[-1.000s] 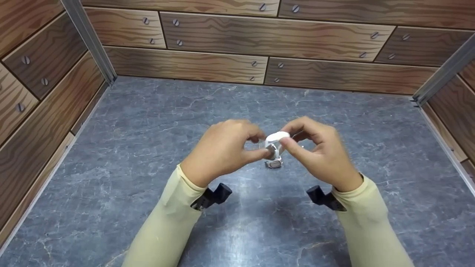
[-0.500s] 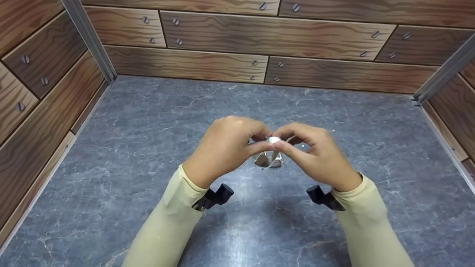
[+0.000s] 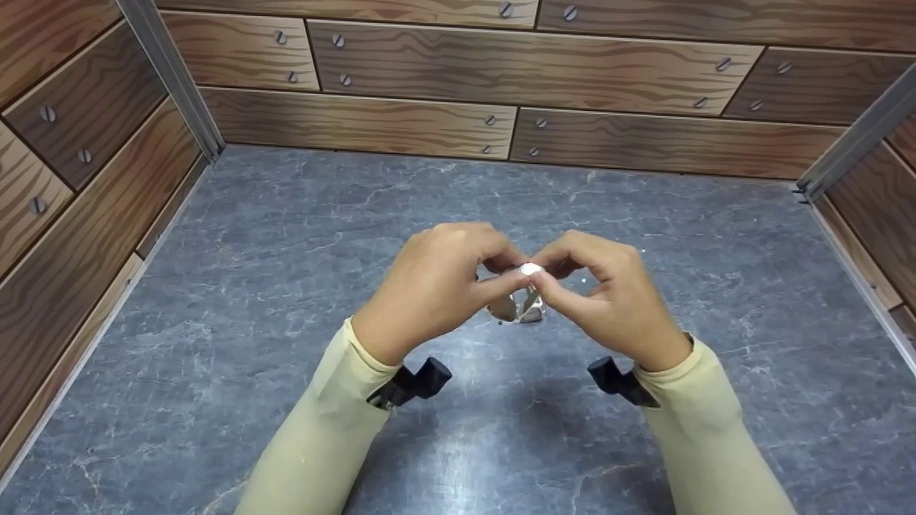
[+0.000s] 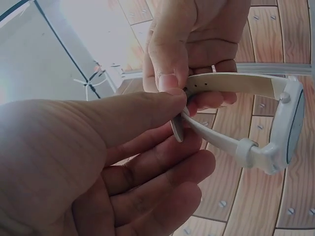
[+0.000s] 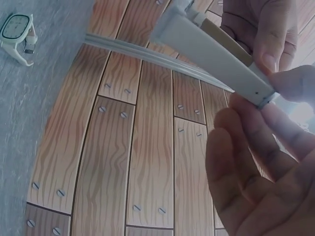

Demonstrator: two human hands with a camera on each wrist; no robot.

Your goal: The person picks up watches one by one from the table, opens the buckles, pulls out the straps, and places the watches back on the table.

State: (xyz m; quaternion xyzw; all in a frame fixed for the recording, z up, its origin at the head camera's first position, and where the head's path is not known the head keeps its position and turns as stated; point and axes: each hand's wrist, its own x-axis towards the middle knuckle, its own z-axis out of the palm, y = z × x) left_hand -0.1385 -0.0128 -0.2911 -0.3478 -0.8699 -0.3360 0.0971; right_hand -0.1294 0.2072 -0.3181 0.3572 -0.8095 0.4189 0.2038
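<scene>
On your left, the wall shows brown, wavy wood lines and meets the streaky blue-gray table along a straight edge. There is wide room before your left hand, which pinches the strap of a white watch. The watch is up between your hands, its strap bent in a loop, tan inside. A second white watch lies on the table, its marks too small to read. Your right hand pinches the same strap, with more room beyond.

No text, brand or number can be read; the marks on the lying watch are too small.
</scene>
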